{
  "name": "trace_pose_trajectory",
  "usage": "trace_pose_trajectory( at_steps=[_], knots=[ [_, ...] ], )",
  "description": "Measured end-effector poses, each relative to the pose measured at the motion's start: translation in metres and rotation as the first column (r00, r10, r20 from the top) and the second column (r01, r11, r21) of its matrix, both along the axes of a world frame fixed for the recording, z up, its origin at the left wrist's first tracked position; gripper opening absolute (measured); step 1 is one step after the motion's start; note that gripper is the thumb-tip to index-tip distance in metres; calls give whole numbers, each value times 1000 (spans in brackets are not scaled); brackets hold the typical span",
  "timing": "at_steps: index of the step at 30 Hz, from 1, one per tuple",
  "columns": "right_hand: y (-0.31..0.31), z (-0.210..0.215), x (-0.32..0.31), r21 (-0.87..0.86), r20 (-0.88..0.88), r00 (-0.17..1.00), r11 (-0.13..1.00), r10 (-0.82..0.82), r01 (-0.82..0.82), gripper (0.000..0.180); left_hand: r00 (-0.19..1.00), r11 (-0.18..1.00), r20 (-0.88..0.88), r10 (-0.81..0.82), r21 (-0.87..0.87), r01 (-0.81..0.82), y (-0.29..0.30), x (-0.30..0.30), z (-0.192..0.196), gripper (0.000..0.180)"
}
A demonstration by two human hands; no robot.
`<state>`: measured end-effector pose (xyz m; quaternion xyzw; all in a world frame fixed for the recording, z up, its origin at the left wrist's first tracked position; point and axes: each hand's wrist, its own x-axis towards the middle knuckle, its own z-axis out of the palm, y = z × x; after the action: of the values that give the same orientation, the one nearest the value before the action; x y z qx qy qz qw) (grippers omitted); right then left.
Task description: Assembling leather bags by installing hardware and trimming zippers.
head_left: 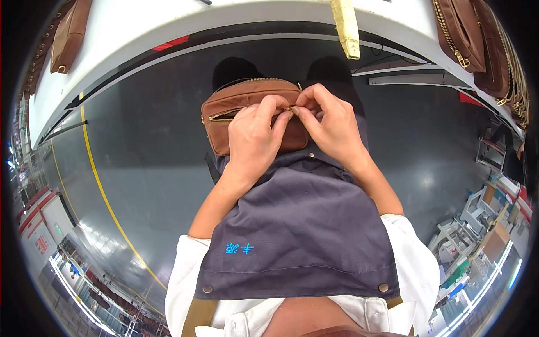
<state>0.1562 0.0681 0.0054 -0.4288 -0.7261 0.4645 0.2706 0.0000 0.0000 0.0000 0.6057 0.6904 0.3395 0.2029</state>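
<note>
A small brown leather bag with brass zippers rests on my lap, on a dark grey apron. My left hand lies over the bag's front and pinches at the front zipper with thumb and forefinger. My right hand meets it from the right, its fingertips closed on the small zipper pull between the two hands. The middle of the bag is hidden under my hands. A second zipper runs along the bag's top edge.
A white table edge curves across the top. More brown leather bags lie on it at top left and top right. A yellowish strip hangs over the edge. Below is grey floor with a yellow line.
</note>
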Motion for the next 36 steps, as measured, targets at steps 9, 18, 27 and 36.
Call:
trace_pose_trajectory(
  at_steps=[9,18,27,36],
  knots=[
    [7,3,0,-38,-46,999,999,29,-31,13,999,997,-30,-31,76,33,2,3,0,21],
    [25,2,9,114,-57,998,993,-13,19,24,994,981,0,-107,164,106,9,7,-3,16],
    [35,19,25,-302,-60,993,947,98,-112,39,940,930,44,-338,168,327,19,-2,17,11],
    [12,64,22,-660,-546,677,751,-493,15,19,829,975,521,-203,32,219,45,-4,82,13]
  ],
)
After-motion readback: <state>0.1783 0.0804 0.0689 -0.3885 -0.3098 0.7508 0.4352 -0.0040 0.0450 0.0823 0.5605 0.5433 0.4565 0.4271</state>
